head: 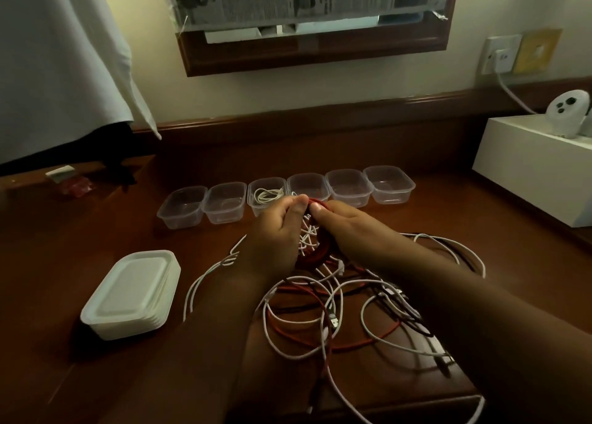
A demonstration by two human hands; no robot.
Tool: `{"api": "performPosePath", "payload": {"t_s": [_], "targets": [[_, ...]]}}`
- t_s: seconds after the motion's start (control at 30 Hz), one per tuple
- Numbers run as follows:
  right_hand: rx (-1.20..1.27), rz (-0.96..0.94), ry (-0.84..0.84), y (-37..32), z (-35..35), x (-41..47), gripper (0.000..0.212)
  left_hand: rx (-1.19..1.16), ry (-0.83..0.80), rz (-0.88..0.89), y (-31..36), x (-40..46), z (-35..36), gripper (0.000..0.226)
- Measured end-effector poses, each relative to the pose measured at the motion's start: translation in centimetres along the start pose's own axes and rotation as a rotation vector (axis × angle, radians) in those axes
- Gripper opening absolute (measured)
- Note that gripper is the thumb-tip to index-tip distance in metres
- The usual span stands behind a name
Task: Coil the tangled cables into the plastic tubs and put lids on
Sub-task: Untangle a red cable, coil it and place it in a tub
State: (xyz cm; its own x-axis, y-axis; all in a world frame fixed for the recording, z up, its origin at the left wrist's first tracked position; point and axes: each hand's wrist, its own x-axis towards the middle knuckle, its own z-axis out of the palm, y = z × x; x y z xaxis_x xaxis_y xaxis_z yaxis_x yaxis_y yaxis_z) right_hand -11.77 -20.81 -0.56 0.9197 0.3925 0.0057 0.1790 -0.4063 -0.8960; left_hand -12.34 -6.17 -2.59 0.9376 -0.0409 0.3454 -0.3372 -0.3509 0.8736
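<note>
Several clear plastic tubs point(347, 186) stand in a row across the wooden desk. The third tub from the left point(266, 196) holds a coiled white cable; the others look empty. My left hand point(275, 231) and my right hand point(346, 228) meet just in front of the row, both gripping a red cable coil point(317, 250) that hangs between them. A tangle of white, red and dark cables point(339, 314) lies on the desk under my forearms. A stack of white lids point(131, 295) sits at the left front.
A white box point(528, 164) with a white gadget on it stands at the right, wired to a wall socket point(499, 55). White cloth point(64, 64) hangs at the back left above small items. A framed, newspaper-covered panel hangs on the wall.
</note>
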Motion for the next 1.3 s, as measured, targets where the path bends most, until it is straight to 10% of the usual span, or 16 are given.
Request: {"api": "performPosePath", "payload": {"t_s": [0.37, 0.73, 1.03, 1.3], "targets": [[0.017, -0.06, 0.182, 6.7, -1.0, 5.9, 0.026, -0.074, -0.045, 0.04, -5.8, 4.3, 4.0, 0.026], [0.659, 0.05, -0.134, 10.3, -1.6, 7.0, 0.04, -0.102, -0.121, 0.026, -8.7, 5.0, 4.4, 0.035], [0.284, -0.129, 0.128, 9.9, -0.8, 6.5, 0.038, -0.134, -0.154, 0.071, -8.4, 4.2, 4.6, 0.035], [0.63, -0.174, 0.008, 8.6, -1.6, 5.1, 0.037, -0.488, -0.094, -0.098, -6.8, 3.4, 3.8, 0.041]]}}
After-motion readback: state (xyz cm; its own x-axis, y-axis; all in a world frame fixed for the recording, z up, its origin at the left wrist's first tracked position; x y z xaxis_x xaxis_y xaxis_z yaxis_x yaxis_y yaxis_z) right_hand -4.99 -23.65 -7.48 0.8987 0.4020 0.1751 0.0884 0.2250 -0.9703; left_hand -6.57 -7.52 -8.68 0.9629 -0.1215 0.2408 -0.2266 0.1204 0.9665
